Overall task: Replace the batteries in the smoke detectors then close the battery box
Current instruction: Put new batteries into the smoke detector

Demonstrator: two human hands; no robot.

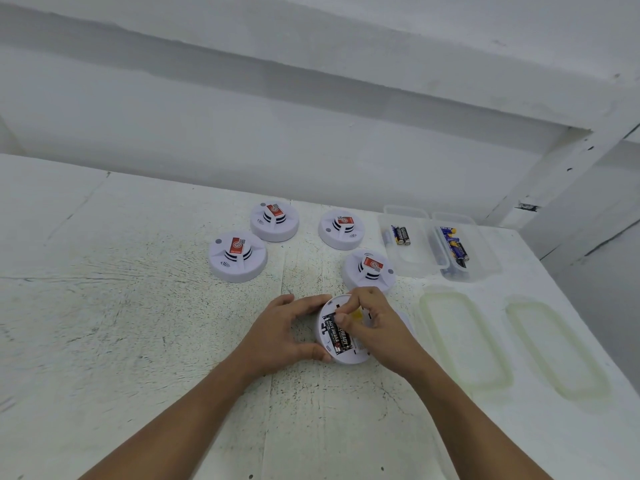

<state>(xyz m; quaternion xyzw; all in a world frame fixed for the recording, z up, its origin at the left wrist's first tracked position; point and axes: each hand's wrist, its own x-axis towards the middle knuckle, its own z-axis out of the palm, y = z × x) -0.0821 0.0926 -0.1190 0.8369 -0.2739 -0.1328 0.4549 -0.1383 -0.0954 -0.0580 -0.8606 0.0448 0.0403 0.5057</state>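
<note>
on the table [138,306], left hand [284,329] grips detector [346,358]; right hand [375,323] pinches battery [336,337].

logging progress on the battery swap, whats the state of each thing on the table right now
held smoke detector: flipped over, back open, two black batteries seated
left hand: grips the detector's rim
right hand: pinches one battery's far end
four other smoke detectors: face up on the table
left battery box: open, few dark batteries inside
right battery box: open, blue batteries inside
two lids: off, lying flat beside the boxes
</note>
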